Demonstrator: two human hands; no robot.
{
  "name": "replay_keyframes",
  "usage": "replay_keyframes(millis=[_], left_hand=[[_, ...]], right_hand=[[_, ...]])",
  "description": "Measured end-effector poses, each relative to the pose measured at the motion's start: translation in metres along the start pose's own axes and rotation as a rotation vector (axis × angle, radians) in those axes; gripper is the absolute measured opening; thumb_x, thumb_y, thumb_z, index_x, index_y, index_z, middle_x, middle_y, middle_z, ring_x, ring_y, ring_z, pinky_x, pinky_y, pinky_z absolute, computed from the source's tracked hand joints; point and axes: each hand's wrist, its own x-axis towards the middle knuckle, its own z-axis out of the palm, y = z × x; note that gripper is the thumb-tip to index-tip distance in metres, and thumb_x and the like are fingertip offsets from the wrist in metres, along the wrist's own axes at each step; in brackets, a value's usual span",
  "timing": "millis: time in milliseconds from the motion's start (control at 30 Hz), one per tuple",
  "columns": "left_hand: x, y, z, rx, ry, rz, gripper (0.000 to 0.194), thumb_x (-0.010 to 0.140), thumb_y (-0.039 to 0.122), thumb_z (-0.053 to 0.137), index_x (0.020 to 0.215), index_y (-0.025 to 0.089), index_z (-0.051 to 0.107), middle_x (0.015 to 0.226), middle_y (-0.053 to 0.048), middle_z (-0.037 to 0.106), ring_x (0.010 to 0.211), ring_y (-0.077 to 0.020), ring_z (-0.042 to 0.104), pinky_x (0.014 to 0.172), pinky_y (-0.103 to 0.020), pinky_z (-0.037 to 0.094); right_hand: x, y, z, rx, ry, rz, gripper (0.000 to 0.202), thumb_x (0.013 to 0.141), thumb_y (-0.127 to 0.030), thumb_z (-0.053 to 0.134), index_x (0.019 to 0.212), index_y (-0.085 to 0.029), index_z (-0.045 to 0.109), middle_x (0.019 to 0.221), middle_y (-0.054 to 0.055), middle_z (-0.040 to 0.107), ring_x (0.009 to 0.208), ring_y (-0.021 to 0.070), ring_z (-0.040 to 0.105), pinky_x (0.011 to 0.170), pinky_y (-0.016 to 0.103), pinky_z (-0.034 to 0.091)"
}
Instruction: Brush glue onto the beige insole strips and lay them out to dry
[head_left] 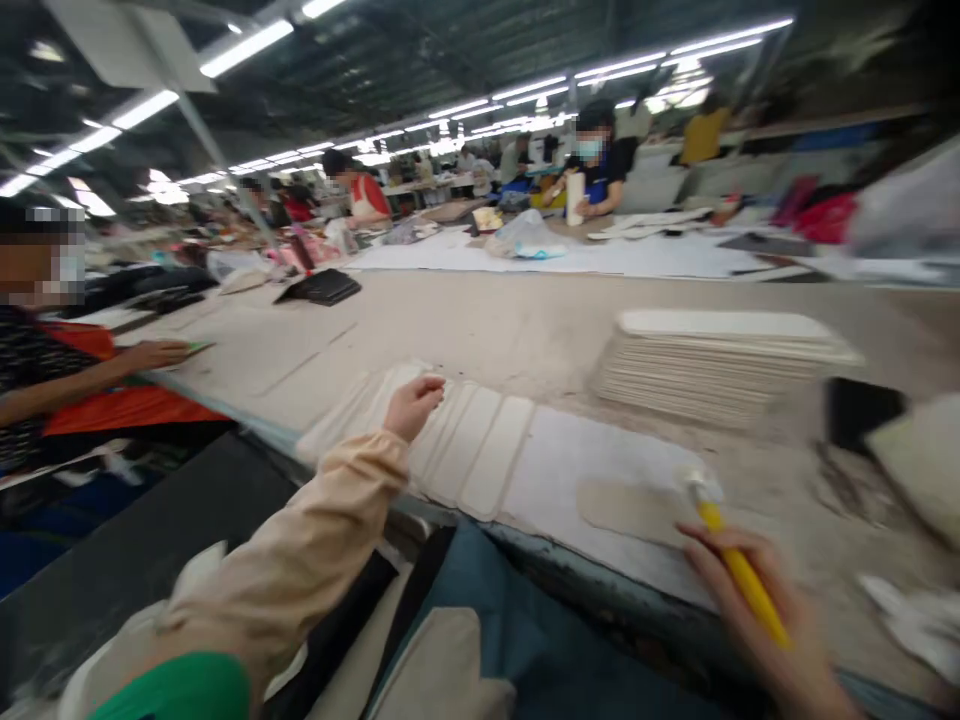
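Nearest the camera, a beige sleeve [300,560] with green cloth [176,690] at its near end crosses above a dark teal cloth [525,620]. Beyond spreads the long worktop [480,310]. A thick stack of long, round-ended pieces [690,375] stands toward its right side, so a good many seem to be left. Near the front edge, a row of overlapping pale strips [480,440] looks like the part already dealt with; blur prevents a count, and any coating cannot be made out. Right of the row, on a white sheet [551,470], lies a single darker strip [630,507], apparently the one being worked. The left hand [411,405] is above the row, fingers curled in; whether it grips anything, I cannot tell. The right hand [799,610] holds a yellow-handled brush [742,575], its pale head near the single strip's right end.
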Motion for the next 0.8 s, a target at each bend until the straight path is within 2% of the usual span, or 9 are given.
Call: replay_keyframes(millis=[100,167,233,300,367,400,533,600,800], left_hand=[[-0.081,0.003,0.056,-0.037,-0.423,0.279,0.019,0.079,0.03,0.062,0.091,0.019,0.072,0.076,-0.004,0.07,0.075,-0.0183,0.064,0.075,-0.029,0.053],[-0.132,0.0,0.088,-0.002,-0.71,0.52,0.019,0.083,0.026,0.057,0.093,0.022,0.073,0.088,-0.006,0.072,0.084,-0.0196,0.065,0.081,-0.031,0.052],[-0.172,-0.007,0.116,0.049,-0.855,0.67,0.026,0.087,0.019,0.05,0.101,0.023,0.071,0.093,-0.008,0.07,0.088,-0.0196,0.065,0.08,-0.03,0.052],[-0.195,-0.015,0.138,0.135,-0.926,0.823,0.03,0.087,0.016,0.047,0.103,0.024,0.07,0.092,-0.01,0.07,0.086,-0.0211,0.064,0.077,-0.032,0.051],[-0.203,-0.022,0.152,0.193,-0.957,0.935,0.029,0.086,0.017,0.048,0.101,0.025,0.07,0.087,-0.009,0.07,0.081,-0.0221,0.064,0.075,-0.033,0.05],[-0.202,-0.024,0.155,0.197,-0.956,0.938,0.026,0.087,0.018,0.048,0.1,0.026,0.069,0.085,-0.009,0.069,0.079,-0.0217,0.064,0.074,-0.033,0.05],[-0.187,-0.023,0.161,0.128,-0.78,0.736,0.013,0.088,0.03,0.052,0.087,0.024,0.064,0.074,-0.003,0.065,0.066,-0.0171,0.062,0.061,-0.026,0.049],[-0.18,-0.021,0.165,0.129,-0.691,0.695,0.015,0.086,0.036,0.055,0.078,0.024,0.06,0.066,0.0,0.062,0.059,-0.0164,0.059,0.056,-0.025,0.048],[-0.165,-0.034,0.176,0.164,-0.674,0.668,0.031,0.083,0.052,0.054,0.073,0.024,0.06,0.054,0.004,0.06,0.05,-0.0148,0.06,0.051,-0.021,0.049]], right_hand=[[-0.004,0.0,-0.007,-0.008,-0.067,0.059,0.025,0.083,-0.042,0.065,0.097,-0.023,0.057,0.105,0.008,0.068,0.089,0.0213,0.066,0.082,0.038,0.053],[-0.003,-0.002,-0.008,0.038,-0.045,0.077,0.023,0.088,-0.043,0.059,0.098,-0.022,0.057,0.102,0.008,0.068,0.079,0.0182,0.064,0.074,0.034,0.053],[-0.001,-0.005,-0.009,0.091,-0.007,0.073,0.022,0.091,-0.043,0.054,0.097,-0.022,0.057,0.097,0.007,0.068,0.076,0.0168,0.062,0.072,0.032,0.052],[0.0,-0.007,-0.012,0.131,0.026,0.056,0.023,0.093,-0.044,0.051,0.095,-0.022,0.057,0.092,0.006,0.067,0.074,0.0164,0.061,0.071,0.031,0.051],[0.001,-0.008,-0.017,0.175,0.061,0.044,0.024,0.094,-0.045,0.05,0.095,-0.022,0.057,0.087,0.005,0.065,0.071,0.0163,0.06,0.069,0.032,0.05],[0.002,-0.007,-0.02,0.197,0.082,0.041,0.025,0.093,-0.046,0.05,0.095,-0.022,0.057,0.085,0.004,0.064,0.07,0.0162,0.059,0.068,0.032,0.049],[0.004,-0.003,-0.033,0.291,0.188,0.055,0.03,0.092,-0.05,0.051,0.094,-0.021,0.058,0.073,0.001,0.059,0.061,0.0144,0.054,0.059,0.03,0.046],[0.006,-0.002,-0.039,0.344,0.254,0.077,0.033,0.091,-0.053,0.049,0.093,-0.021,0.059,0.066,-0.002,0.054,0.056,0.0125,0.049,0.055,0.027,0.043],[0.009,-0.003,-0.067,0.378,0.441,0.106,0.043,0.088,-0.06,0.05,0.09,-0.019,0.062,0.057,-0.005,0.042,0.05,0.0097,0.039,0.048,0.023,0.034]])
